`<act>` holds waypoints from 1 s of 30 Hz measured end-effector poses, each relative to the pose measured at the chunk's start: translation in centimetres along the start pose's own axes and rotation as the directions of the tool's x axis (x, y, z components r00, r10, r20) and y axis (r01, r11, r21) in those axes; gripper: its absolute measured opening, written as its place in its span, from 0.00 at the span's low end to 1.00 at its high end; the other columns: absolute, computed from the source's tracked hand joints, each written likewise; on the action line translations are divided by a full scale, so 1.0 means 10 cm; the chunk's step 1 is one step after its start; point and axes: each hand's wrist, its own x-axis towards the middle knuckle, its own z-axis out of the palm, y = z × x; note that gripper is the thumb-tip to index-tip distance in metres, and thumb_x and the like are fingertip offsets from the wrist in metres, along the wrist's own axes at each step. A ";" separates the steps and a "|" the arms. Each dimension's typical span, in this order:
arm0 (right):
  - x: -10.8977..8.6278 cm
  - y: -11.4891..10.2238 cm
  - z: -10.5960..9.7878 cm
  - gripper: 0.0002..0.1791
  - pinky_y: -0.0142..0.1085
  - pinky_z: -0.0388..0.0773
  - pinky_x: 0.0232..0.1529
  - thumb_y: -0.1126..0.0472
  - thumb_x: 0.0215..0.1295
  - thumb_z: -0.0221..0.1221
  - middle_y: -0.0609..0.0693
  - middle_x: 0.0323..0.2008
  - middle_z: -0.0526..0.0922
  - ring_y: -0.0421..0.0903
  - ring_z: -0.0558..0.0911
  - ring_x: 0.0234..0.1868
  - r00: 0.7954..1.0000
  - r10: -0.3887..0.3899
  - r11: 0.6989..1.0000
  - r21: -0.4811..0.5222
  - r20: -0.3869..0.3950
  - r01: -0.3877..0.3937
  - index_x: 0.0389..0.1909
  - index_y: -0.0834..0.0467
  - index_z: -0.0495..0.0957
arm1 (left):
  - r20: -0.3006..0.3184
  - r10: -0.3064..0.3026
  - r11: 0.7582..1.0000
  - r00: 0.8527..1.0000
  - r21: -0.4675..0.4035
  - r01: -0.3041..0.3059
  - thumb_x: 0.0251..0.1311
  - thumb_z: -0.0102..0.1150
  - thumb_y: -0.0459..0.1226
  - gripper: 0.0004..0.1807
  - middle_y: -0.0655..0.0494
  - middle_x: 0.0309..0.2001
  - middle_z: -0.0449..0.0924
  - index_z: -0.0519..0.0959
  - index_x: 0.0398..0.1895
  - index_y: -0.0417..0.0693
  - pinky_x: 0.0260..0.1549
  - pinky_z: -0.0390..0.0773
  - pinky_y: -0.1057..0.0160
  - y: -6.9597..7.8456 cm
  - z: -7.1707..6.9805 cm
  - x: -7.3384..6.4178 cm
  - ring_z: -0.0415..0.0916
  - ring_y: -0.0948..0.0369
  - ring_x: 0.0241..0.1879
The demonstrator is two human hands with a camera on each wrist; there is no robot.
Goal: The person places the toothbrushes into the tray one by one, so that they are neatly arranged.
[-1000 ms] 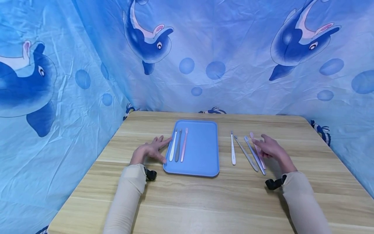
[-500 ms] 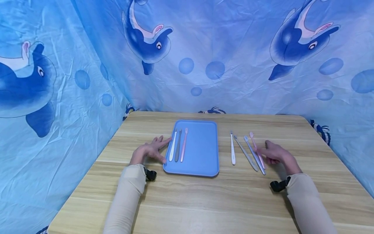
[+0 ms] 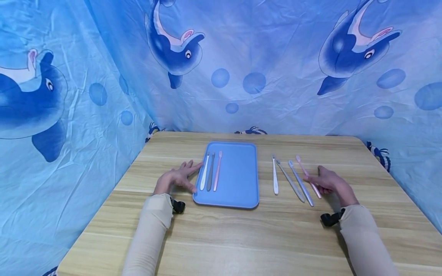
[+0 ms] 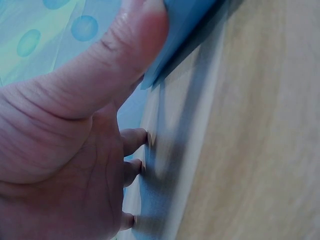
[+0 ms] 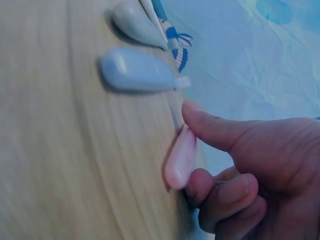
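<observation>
My left hand (image 3: 179, 178) lies spread at the left side of a blue tray (image 3: 238, 172), thumb on its rim; in the left wrist view the thumb (image 4: 120, 55) touches the tray and other fingertips reach the table. On the tray lie a white toothbrush (image 3: 205, 172), a dark grey toothbrush (image 3: 211, 172) and a pink toothbrush (image 3: 217, 172), side by side. My right hand (image 3: 329, 182) pinches a second pink toothbrush (image 3: 315, 188) on the table between thumb and curled fingers; its handle end (image 5: 181, 162) shows in the right wrist view.
Left of my right hand lie a blue toothbrush (image 3: 301, 183), a grey toothbrush (image 3: 291, 181) and another white toothbrush (image 3: 275, 176), on the wooden table (image 3: 241, 237). A blue dolphin-print cloth (image 3: 276, 107) hangs behind the table and along its left.
The right hand has drawn back and slightly right. The pink toothbrush's handle has swung right, apart from the blue one. My left hand and the tray have stayed put.
</observation>
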 end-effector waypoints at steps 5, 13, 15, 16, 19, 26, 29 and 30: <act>-0.03 0.10 -0.07 0.45 0.32 0.70 0.19 0.41 0.72 0.54 0.49 0.17 0.76 0.40 0.70 0.16 0.999 0.006 1.000 -0.016 -0.036 -0.007 0.63 0.79 0.52 | 0.003 -0.003 1.000 1.000 0.002 0.003 0.39 0.78 0.59 0.71 0.39 0.82 0.26 0.40 0.82 0.64 0.69 0.28 0.22 0.00 0.00 0.01 0.20 0.35 0.79; -0.07 0.11 -0.09 0.25 0.34 0.72 0.17 0.51 0.75 0.51 0.48 0.13 0.76 0.40 0.73 0.13 0.997 -0.041 0.999 -0.021 -0.066 0.040 0.53 0.72 0.63 | -0.001 -0.005 1.000 1.000 0.013 0.005 0.41 0.78 0.58 0.70 0.38 0.81 0.26 0.39 0.82 0.64 0.69 0.29 0.22 -0.01 -0.01 0.00 0.21 0.35 0.79; -0.06 0.09 -0.07 0.17 0.35 0.72 0.17 0.54 0.76 0.49 0.48 0.12 0.76 0.40 0.73 0.13 0.996 -0.053 0.998 -0.029 -0.072 0.051 0.42 0.67 0.64 | 0.001 -0.006 1.000 1.000 0.015 0.006 0.41 0.78 0.59 0.70 0.39 0.82 0.26 0.39 0.82 0.65 0.69 0.29 0.22 -0.01 -0.01 0.00 0.21 0.35 0.79; -0.06 0.08 -0.06 0.16 0.35 0.72 0.17 0.55 0.76 0.48 0.48 0.12 0.76 0.41 0.74 0.13 0.996 -0.054 0.998 -0.033 -0.073 0.052 0.42 0.67 0.64 | 0.002 -0.006 1.000 1.000 0.017 0.006 0.41 0.77 0.59 0.70 0.39 0.82 0.26 0.39 0.82 0.65 0.70 0.29 0.22 -0.02 -0.01 0.01 0.21 0.35 0.79; -0.04 0.09 -0.05 0.15 0.35 0.72 0.18 0.56 0.76 0.46 0.48 0.13 0.76 0.41 0.74 0.14 0.997 -0.040 0.998 -0.055 -0.072 0.036 0.43 0.66 0.64 | 0.006 0.000 1.000 1.000 0.014 0.000 0.40 0.77 0.60 0.70 0.38 0.81 0.26 0.39 0.82 0.64 0.69 0.29 0.22 -0.02 0.00 0.01 0.21 0.35 0.79; -0.02 0.12 -0.04 0.15 0.35 0.72 0.19 0.56 0.77 0.45 0.48 0.13 0.77 0.42 0.75 0.15 0.997 -0.026 0.997 -0.071 -0.076 0.021 0.45 0.67 0.65 | 0.003 0.000 1.000 1.000 0.014 0.000 0.40 0.77 0.60 0.70 0.39 0.82 0.26 0.40 0.82 0.65 0.70 0.29 0.22 -0.02 0.01 0.01 0.20 0.36 0.79; -0.01 0.12 -0.04 0.15 0.35 0.72 0.19 0.56 0.77 0.45 0.49 0.13 0.77 0.42 0.75 0.15 0.996 -0.027 0.998 -0.064 -0.080 0.022 0.45 0.67 0.65 | 0.000 0.004 1.000 1.000 0.012 -0.004 0.39 0.78 0.60 0.70 0.38 0.81 0.26 0.40 0.82 0.64 0.69 0.29 0.22 -0.02 0.01 0.00 0.21 0.35 0.79; -0.01 0.12 -0.05 0.14 0.35 0.72 0.19 0.57 0.77 0.45 0.49 0.14 0.77 0.42 0.75 0.15 0.996 -0.029 0.998 -0.058 -0.082 0.024 0.45 0.67 0.65 | 0.000 0.006 1.000 1.000 0.011 -0.006 0.39 0.78 0.60 0.70 0.38 0.81 0.26 0.40 0.82 0.64 0.69 0.29 0.21 -0.02 0.01 0.00 0.21 0.35 0.79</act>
